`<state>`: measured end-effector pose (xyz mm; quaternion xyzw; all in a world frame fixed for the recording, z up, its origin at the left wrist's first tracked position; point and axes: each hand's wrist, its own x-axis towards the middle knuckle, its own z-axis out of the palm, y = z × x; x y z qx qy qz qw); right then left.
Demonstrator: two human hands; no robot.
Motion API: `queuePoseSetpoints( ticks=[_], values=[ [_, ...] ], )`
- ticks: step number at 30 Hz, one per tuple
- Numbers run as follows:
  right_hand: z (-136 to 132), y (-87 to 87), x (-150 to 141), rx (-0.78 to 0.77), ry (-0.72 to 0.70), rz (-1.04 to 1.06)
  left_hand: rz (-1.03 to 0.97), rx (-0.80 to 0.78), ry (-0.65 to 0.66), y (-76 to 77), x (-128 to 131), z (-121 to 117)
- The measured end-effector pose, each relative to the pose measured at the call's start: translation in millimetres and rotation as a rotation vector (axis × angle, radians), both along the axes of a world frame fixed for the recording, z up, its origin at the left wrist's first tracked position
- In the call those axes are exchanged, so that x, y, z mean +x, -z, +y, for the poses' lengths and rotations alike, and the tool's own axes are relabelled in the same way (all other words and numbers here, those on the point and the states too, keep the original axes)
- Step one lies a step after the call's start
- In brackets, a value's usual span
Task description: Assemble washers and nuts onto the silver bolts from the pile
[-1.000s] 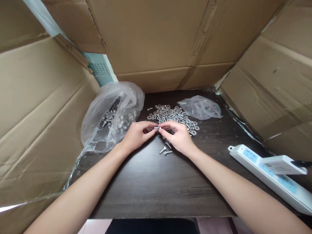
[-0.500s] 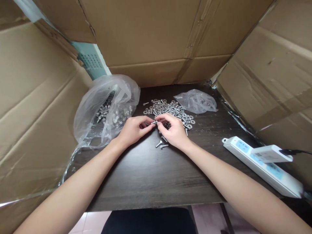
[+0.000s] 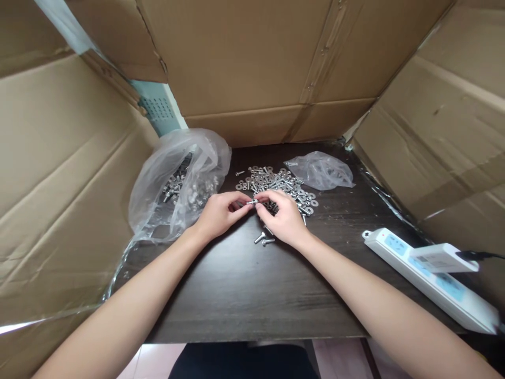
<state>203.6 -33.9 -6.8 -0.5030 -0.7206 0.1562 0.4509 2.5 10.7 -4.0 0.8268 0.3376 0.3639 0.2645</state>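
Observation:
A small silver bolt (image 3: pixel 252 202) with what looks like a nut or washer on it lies level between my fingertips, just over the table. My right hand (image 3: pixel 282 213) pinches one end between thumb and fingers. At the other end, the thumb and fingertips of my left hand (image 3: pixel 221 213) close on the bolt's tip. Behind my right hand spreads a pile of loose bolts, nuts and washers (image 3: pixel 276 181), partly hidden by the fingers. Two loose bolts (image 3: pixel 260 238) rest on the table near my right wrist.
A clear plastic bag (image 3: pixel 181 184) holding many bolts stands at the left. A smaller clear bag (image 3: pixel 323 171) lies at the back right. A white power strip (image 3: pixel 418 276) with a plugged-in adapter sits at the right. Cardboard walls (image 3: pixel 256 58) enclose the dark table (image 3: pixel 244 295).
The view has shifted slightly, moving everything a little down and right in the picture. Both hands keep their pinch on the bolt, with the fingers barely moved.

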Motion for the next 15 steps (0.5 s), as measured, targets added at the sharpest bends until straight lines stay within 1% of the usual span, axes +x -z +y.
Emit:
queuePoseSetpoints(
  ticks=[7,15],
  values=[
    [-0.5,-1.9,-1.6,-0.007,0.015,-0.029,-0.016,0.043,0.008,1.1,-0.7,0.2],
    [-2.7,0.0,-1.6,-0.012,0.026,-0.085,-0.011,0.109,-0.024,2.0,-1.3,0.5]
  ],
)
